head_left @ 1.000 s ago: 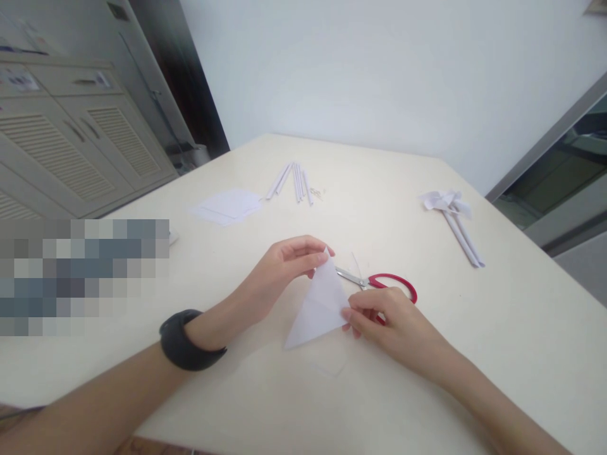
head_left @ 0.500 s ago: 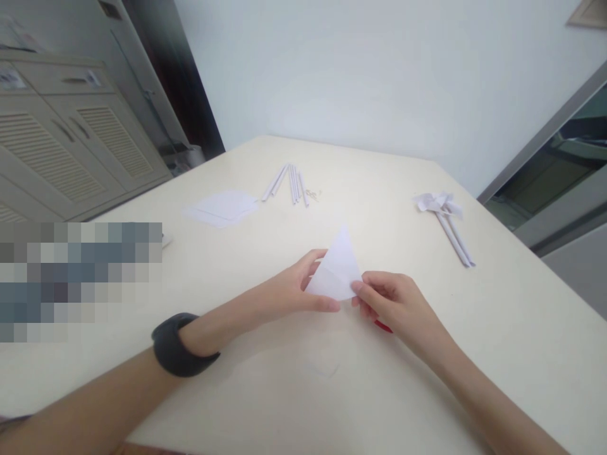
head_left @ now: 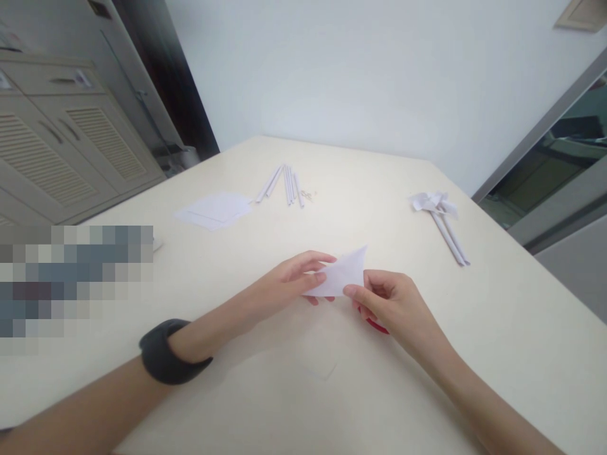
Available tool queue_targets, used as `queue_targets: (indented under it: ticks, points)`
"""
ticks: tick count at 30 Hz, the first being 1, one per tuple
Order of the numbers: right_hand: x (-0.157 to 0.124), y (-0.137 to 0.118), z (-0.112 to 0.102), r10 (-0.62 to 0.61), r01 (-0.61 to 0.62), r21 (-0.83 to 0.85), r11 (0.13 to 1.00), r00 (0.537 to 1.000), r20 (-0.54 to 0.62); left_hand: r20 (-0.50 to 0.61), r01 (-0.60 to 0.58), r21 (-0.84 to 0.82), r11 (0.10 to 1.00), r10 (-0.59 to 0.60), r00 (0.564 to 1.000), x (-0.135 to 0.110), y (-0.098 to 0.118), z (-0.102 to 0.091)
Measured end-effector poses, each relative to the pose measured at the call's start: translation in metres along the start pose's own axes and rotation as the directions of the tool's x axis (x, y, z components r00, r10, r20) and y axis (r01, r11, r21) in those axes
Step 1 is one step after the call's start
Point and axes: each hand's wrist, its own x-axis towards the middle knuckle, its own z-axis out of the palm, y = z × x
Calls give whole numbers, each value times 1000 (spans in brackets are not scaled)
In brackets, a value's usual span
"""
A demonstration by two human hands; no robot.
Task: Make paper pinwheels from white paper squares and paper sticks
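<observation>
A folded white paper triangle (head_left: 345,275) is held a little above the cream table (head_left: 497,328), between both hands. My left hand (head_left: 294,284) pinches its left edge with the fingers closed on it. My right hand (head_left: 391,303) grips its lower right corner between thumb and fingers. The triangle's point leans up and to the right. Under my right hand a bit of red scissors handle (head_left: 377,326) shows; the blades are hidden. A dark band (head_left: 165,354) sits on my left wrist.
A stack of white paper squares (head_left: 213,210) lies at the back left. Several rolled paper sticks (head_left: 284,183) lie behind it, with small pins (head_left: 308,194) beside them. Paper pinwheels on sticks (head_left: 443,218) lie at the right. A louvred cabinet (head_left: 61,145) stands left.
The paper triangle has been lifted off the table and turned, its point swinging from upward to the right. Both hands have shifted along its edges and now cover the scissors.
</observation>
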Motion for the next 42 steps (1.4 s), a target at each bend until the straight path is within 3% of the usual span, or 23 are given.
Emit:
queue_targets:
  ticks: [7, 14, 18, 25, 33, 38, 42]
  points:
    - [-1, 1, 3, -3, 4, -37, 999, 1000, 9, -116, 50, -128, 991, -65, 991, 1, -9, -7]
    - [0, 8, 5, -30, 34, -87, 996, 999, 39, -98, 24, -217, 976, -46, 994, -1, -4, -7]
    - [2, 12, 6, -135, 131, -170, 977, 991, -14, -73, 36, -214, 976, -53, 996, -2, -5, -5]
    - [0, 4, 4, -230, 227, -103, 968, 973, -24, -44, 34, -178, 983, -42, 998, -2, -5, -1]
    - [-3, 7, 10, -395, 379, -194, 905, 918, -49, -56, 65, -148, 987, -74, 996, -3, -5, -1]
    - [-5, 15, 15, -593, 553, -353, 754, 805, -6, -70, -9, -44, 999, 6, 998, -1, -4, -2]
    - [-6, 17, 16, -595, 566, -462, 683, 798, 97, -128, 27, -37, 999, -32, 991, -2, -5, -2]
